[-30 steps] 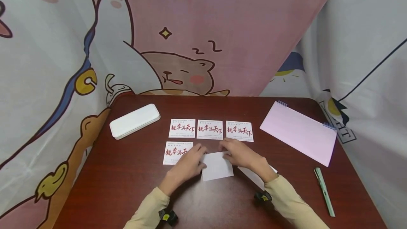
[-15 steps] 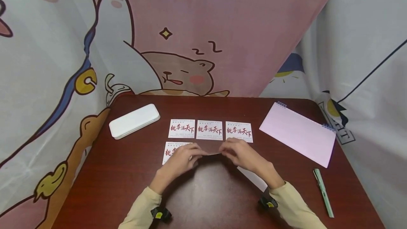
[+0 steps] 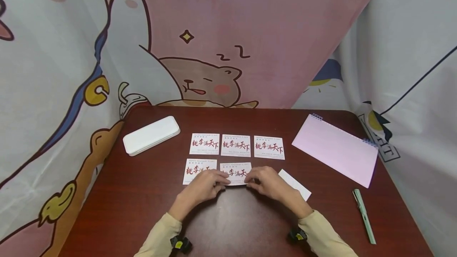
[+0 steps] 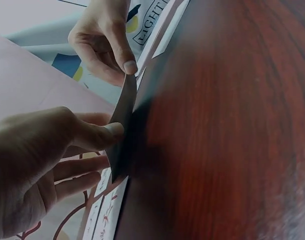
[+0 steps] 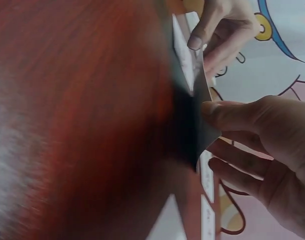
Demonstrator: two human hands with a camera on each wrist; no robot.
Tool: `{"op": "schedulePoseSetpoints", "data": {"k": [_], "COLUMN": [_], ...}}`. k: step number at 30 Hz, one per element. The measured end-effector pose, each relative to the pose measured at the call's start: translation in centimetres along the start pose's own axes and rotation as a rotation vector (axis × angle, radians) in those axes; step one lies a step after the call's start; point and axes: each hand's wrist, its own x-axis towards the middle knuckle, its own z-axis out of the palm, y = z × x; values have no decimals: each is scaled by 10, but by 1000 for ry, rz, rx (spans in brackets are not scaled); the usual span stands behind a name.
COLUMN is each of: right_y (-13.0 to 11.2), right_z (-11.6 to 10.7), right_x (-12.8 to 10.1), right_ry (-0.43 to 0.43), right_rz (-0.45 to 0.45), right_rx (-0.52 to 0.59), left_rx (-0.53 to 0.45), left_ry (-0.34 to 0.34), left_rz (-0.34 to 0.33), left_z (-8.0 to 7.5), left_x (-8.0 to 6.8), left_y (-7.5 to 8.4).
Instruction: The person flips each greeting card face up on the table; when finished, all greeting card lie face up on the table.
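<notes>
A white card [image 3: 235, 168] with red brushed characters is held by both hands at its near edge. My left hand [image 3: 204, 186] pinches its left corner between thumb and fingers. At its right corner my right hand [image 3: 268, 183] pinches likewise. Both wrist views show the card [image 4: 123, 107] tilted, its near edge off the tabletop. To its left lies a matching card [image 3: 195, 168], partly covered by the left hand. Behind, in a row, lie three more: a left card [image 3: 204, 144], a middle card [image 3: 235, 145] and a right card [image 3: 269, 148].
Beside the right forearm lies a plain white card [image 3: 296, 185], partly covered. A white case [image 3: 151, 136] sits at the back left. On the right are a pink spiral notebook [image 3: 335, 150] and a light green pen [image 3: 365, 218]. Printed cloth hangs around the dark red table [image 3: 228, 225].
The card in my hands showed a blank side, then stood nearly edge-on; now its printed side faces up beside the front-left card. Both hands turned it and still grip it.
</notes>
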Motion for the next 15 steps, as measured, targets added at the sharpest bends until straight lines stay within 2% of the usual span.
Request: {"op": "schedulePoseSetpoints", "data": {"k": [5, 15], "right_y": [1, 1], "right_z": [12, 22], "right_x": [-1, -2], "right_ry": [26, 64], "right_rz": [31, 47], "right_rx": [-44, -118], "left_rx": [65, 87], "left_ry": [18, 57], "left_rz": [1, 10], "left_z": [6, 20], "left_x": [3, 6], "left_y": [2, 2]}}
